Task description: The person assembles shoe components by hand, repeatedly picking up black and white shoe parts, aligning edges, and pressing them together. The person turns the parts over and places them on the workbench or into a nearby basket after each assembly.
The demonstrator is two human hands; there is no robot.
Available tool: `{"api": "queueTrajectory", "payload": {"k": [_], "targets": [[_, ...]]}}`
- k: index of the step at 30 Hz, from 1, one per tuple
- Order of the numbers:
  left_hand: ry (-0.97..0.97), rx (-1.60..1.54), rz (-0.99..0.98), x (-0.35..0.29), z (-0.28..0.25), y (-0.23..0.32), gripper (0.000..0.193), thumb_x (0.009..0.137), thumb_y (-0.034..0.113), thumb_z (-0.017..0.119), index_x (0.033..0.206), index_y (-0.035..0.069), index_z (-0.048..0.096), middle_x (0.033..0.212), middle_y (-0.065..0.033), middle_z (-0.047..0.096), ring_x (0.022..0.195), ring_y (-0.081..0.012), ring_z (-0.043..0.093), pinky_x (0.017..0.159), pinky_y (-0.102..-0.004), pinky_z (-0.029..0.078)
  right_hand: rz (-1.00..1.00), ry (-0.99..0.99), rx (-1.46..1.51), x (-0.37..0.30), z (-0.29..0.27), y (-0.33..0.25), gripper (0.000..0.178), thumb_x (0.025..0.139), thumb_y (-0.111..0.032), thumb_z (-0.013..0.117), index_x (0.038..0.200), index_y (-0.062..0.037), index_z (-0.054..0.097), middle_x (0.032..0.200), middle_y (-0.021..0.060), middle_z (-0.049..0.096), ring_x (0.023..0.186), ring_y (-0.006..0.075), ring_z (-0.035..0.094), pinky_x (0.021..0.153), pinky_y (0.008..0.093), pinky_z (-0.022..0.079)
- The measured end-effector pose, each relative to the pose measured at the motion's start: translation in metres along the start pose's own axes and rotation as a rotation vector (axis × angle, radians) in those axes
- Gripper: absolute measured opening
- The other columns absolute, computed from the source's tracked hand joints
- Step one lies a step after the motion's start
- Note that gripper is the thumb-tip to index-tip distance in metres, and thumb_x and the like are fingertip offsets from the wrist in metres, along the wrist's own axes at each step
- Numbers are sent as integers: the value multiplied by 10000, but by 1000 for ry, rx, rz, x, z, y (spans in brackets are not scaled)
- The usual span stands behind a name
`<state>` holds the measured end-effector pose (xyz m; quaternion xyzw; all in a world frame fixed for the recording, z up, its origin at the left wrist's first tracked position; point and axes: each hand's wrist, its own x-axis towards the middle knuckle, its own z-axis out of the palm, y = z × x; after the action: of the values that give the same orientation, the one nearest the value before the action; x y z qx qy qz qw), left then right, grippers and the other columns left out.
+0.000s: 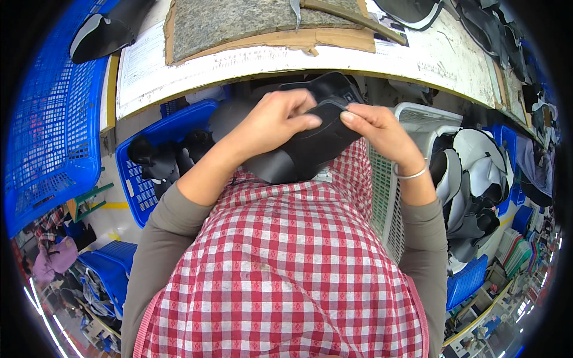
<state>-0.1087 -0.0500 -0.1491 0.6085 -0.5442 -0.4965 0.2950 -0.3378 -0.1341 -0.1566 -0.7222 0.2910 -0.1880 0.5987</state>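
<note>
Over my lap I hold a black shoe upper (301,152), its smooth dark side facing up. My left hand (274,119) grips its upper edge, with the thumb lying on top and the fingers curled. Close by on the right, my right hand (382,128) pinches the same edge between thumb and fingers. More black material (335,85) shows just behind that edge, under the table front; whether it belongs to the same piece I cannot tell. The fingers beneath the upper are hidden.
A white worktable (250,62) bears a stone slab (239,24) and a wooden-handled tool (352,21). A blue crate (140,203) with black pieces stands left. A pale green basket (394,209) and a pile of grey and black uppers (471,179) are on the right.
</note>
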Motion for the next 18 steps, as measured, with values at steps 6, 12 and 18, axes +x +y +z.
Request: {"api": "queueTrajectory", "payload": {"k": [6,12,18], "targets": [[-39,40,97,-18,-6,-14,152,894,92,781,872,-29,691,747,16,643,741,-58,548,658,-267,463,-64,49,-382,-1,10,-11,324,1001,-264,694,856,16,621,669,113,492,616,143,412,572,340,421],[-63,-354,13,-33,-11,-51,167,841,62,824,976,-10,756,887,1,672,830,-84,626,780,-263,508,176,181,-157,-22,19,-8,303,1008,-240,696,912,40,631,724,32,552,727,77,431,647,292,447],[313,193,466,-54,-11,-34,178,794,84,814,941,47,721,813,-81,596,815,-263,584,771,-372,453,30,-32,-259,-36,2,-31,255,918,-165,792,1059,23,694,793,73,663,747,83,547,704,298,517]]}}
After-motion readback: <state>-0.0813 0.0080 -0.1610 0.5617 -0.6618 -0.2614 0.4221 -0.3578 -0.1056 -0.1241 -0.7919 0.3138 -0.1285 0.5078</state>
